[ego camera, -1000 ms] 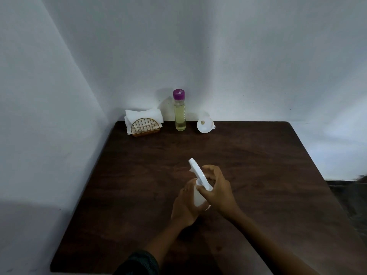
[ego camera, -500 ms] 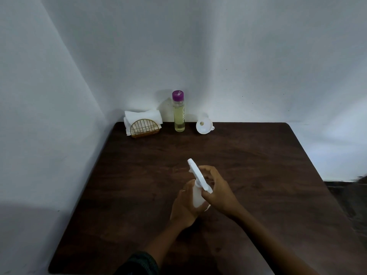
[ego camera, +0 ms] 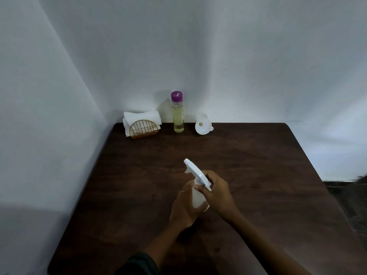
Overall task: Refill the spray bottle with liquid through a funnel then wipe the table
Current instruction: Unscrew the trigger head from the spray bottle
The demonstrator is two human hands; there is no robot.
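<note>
Mid-table, the left hand wraps the upright white spray bottle; its contents can't be seen. The right hand grips the spray head, nozzle pointing away and left. At the far edge stand a napkin holder, a yellow-liquid bottle and a white funnel.

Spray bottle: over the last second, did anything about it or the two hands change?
Hardly anything. The left hand still grips the spray bottle body and the right hand still holds its trigger head; the head may have turned slightly. Nothing was let go. The purple-capped bottle, funnel and napkin holder stayed put.
</note>
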